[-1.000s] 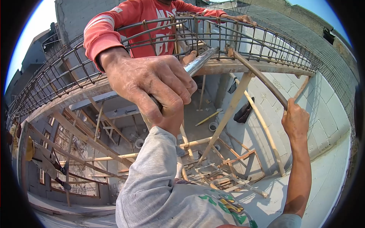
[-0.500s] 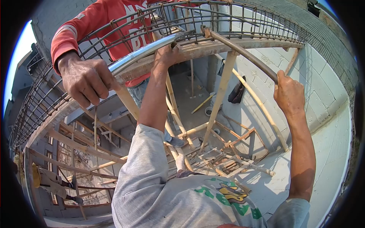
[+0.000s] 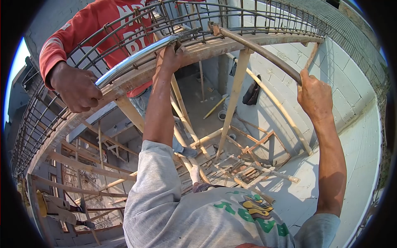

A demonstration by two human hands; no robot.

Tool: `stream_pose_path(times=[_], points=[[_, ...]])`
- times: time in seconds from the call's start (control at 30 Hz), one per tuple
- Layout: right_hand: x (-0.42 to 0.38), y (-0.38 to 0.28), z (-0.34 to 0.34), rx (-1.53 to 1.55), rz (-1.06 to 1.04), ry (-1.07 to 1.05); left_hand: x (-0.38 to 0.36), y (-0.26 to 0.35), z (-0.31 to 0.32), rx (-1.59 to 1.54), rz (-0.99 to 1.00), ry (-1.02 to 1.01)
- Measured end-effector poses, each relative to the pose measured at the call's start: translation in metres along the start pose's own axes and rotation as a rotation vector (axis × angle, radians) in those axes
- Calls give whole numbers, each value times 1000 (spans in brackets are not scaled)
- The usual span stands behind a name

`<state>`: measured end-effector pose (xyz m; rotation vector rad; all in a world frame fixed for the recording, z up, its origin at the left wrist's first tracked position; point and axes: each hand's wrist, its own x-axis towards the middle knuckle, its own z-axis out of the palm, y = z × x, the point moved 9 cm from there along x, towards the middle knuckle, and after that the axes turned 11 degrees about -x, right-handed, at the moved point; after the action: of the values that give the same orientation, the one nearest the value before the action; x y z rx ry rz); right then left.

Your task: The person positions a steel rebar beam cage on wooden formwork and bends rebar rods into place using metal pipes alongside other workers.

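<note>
My right hand (image 3: 315, 94) is closed round the lower end of a long steel bending bar (image 3: 262, 50). The bar's rusty head (image 3: 214, 28) rests against the rebar cage (image 3: 244, 25). My left hand (image 3: 169, 58) reaches up to the timber formwork edge (image 3: 198, 57), fingers curled near the upper end of a shiny silver tube (image 3: 136, 58). What those fingers grip is hidden. A co-worker's hand (image 3: 76, 87) is at the tube's lower end, on the other side of the cage.
The co-worker, in a red sweatshirt (image 3: 84, 29), stands behind the cage. Wooden props (image 3: 235, 91) and bamboo poles (image 3: 279, 105) stand below. Scrap timber (image 3: 252, 169) covers part of the floor far beneath. A block wall (image 3: 343, 78) rises at right; another person's legs (image 3: 58, 204) show lower left.
The view has shifted slightly, so the cage and bar appear further left and higher. The co-worker's hand has moved left with the tube's lower end. My hands keep their places.
</note>
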<state>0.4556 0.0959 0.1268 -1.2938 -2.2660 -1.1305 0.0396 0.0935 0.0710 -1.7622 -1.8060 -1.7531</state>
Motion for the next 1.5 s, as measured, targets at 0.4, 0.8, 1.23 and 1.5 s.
stream_pose_path(times=[0.4,0.8,1.23,1.5], points=[[4,4,12,8,7,-54,-3,0,0,-113,81,39],[6,7,16,-20,26,-64,-2,9,-3,-6,92,6],[27,26,63,-4,-41,17,-10,24,-10,197,15,51],[22,24,68,-20,-51,47,-5,19,-13,268,86,70]])
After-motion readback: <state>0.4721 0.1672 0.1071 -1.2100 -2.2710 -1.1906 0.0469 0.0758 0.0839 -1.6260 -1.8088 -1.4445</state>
